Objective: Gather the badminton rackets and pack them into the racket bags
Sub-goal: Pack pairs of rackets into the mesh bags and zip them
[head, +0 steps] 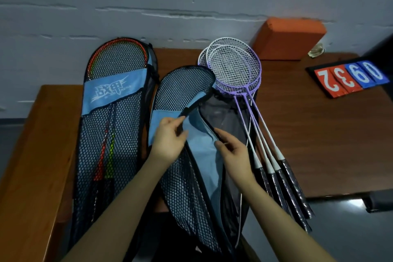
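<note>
The left hand (170, 140) pinches the flap edge of the open bag (204, 155) at frame centre; the right hand (232, 153) pinches its other edge. It seems empty, and the purple rackets (236, 66) beside it may snag the mesh. The left bag (112, 112) already holds red and green rackets (106, 155).

packed rackets (106, 151) veiled by mesh, bag bottoms cropped
</note>
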Motion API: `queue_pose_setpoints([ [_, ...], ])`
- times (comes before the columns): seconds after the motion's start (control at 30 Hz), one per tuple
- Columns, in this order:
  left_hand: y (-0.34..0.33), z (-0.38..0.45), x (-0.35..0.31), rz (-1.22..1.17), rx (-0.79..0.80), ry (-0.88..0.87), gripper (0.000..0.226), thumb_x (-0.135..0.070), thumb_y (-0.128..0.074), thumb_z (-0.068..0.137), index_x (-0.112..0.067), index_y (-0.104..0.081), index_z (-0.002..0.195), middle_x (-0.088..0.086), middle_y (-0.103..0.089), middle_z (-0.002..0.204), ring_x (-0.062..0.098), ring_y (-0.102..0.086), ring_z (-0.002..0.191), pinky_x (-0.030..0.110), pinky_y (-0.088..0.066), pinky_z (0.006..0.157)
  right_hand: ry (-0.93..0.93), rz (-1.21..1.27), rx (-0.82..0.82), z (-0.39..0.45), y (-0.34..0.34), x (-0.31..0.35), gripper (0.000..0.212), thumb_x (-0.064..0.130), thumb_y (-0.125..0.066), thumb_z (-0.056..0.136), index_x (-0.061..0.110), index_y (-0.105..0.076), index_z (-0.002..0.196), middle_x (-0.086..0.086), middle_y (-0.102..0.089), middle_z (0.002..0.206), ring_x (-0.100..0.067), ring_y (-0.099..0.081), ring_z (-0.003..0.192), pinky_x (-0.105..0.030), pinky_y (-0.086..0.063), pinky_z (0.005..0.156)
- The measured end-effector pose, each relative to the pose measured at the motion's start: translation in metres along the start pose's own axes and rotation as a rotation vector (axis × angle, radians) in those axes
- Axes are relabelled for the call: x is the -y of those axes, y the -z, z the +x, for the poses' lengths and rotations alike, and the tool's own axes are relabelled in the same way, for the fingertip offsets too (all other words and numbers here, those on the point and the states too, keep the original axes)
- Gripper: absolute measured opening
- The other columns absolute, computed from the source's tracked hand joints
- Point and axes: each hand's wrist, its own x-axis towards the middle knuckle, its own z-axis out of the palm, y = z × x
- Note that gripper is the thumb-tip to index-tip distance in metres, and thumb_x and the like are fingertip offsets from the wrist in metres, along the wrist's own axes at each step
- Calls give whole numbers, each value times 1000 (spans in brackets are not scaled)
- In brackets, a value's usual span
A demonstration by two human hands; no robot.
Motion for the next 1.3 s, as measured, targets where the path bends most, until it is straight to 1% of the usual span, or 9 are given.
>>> queue_pose_setpoints([
  [0.07, -15, -6, -2, 34, 88, -35, 63, -12, -64, 85, -12, -35, 141, 3, -37, 120, 11, -42, 103, 16, -34, 96, 3, -23, -6, 3, 1, -1, 35, 6, -61, 88, 19, -62, 120, 3, -67, 114, -8, -62, 104, -29, -50, 92],
  [0.13, -24, -11, -3, 62, 117, -70, 69, -8, -62, 84, -11, -27, 144, 3, -32, 123, 10, -40, 104, 8, -29, 90, 30, -93, -18, 7, 4, -5, 35, 7, -61, 87, 19, -62, 120, 1, -67, 108, -12, -63, 96, -32, -52, 88],
  [0.4, -46, 1, -20, -65, 96, -35, 65, 0, -60, 83, -6, -32, 141, 1, -34, 114, 12, -41, 98, 11, -31, 93, 27, -269, -104, 26, 42, -30, 29, 15, -60, 89, 17, -62, 118, -2, -60, 92, -1, -57, 79, -21, -47, 72],
  [0.53, -62, 1, -21, -72, 38, -24, 62, 2, -60, 82, -2, -35, 139, 5, -37, 112, 22, -46, 102, 25, -38, 98, -21, -583, -232, 31, 78, -50, 27, 18, -64, 83, 12, -64, 110, -10, -65, 96, -27, -61, 91, -44, -47, 82],
  [0.63, -71, -1, -20, -75, -4, -38, 61, 4, -61, 81, 1, -38, 137, 11, -42, 113, 25, -48, 101, 29, -41, 97, -63, -813, -171, 30, 91, -65, 30, 25, -65, 81, 16, -62, 110, -7, -67, 103, -30, -56, 103, -39, -34, 89],
  [0.73, -79, 0, -20, -54, -38, -42, 60, 5, -61, 80, 1, -39, 136, 11, -42, 113, 20, -47, 98, 19, -38, 91, -38, -952, -89, 30, 93, -77, 33, 23, -59, 84, 19, -59, 118, -3, -67, 107, -29, -51, 105, -36, -25, 86],
  [0.9, -88, 0, -25, -42, -64, -62, 60, 4, -60, 80, -4, -40, 137, 5, -41, 107, 13, -44, 90, 9, -32, 84, 34, -799, -229, 30, 104, -78, 30, 3, -60, 81, 16, -68, 107, -8, -68, 94, -32, -56, 94, -31, -21, 74],
  [1.1, -99, -2, -30, -31, -86, -44, 59, 4, -59, 82, -2, -39, 137, 11, -43, 111, 12, -43, 90, 11, -33, 84, -4, -866, -250, 39, 134, -82, 37, -3, -56, 80, 16, -68, 109, -11, -62, 102, -34, -50, 94, -36, -27, 76],
  [1.3, -103, -4, -31, -40, -96, -10, 59, 3, -59, 82, -5, -40, 137, 4, -40, 108, 14, -46, 92, 18, -36, 92, -12, -901, -231, 38, 133, -85, 22, 28, -69, 80, 17, -70, 100, -11, -53, 110, -34, -42, 101, -39, -25, 83],
])
